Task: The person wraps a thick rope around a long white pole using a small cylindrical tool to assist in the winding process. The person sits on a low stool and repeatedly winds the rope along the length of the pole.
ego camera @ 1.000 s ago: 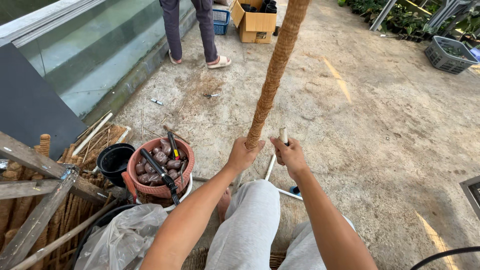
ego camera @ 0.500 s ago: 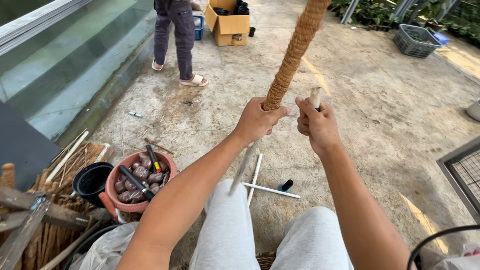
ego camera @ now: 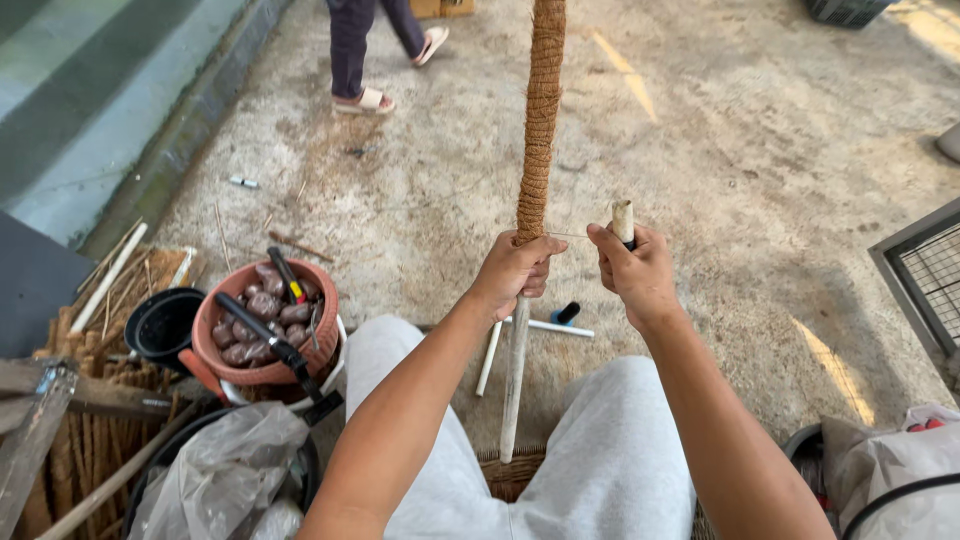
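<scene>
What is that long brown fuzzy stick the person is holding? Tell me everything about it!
The pole is long and stands nearly upright, running out of the top of the picture. Its upper part is wound tightly with rough brown fibre, like coconut husk; below the grip it is bare and pale, and its foot is by a woven mat's edge. The left hand grips it where the wrapping ends. A thin thread runs from there to the right hand.

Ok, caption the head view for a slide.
Left hand grips a fibre-wrapped pole while right hand holds a small spool, thread taut between.
</scene>
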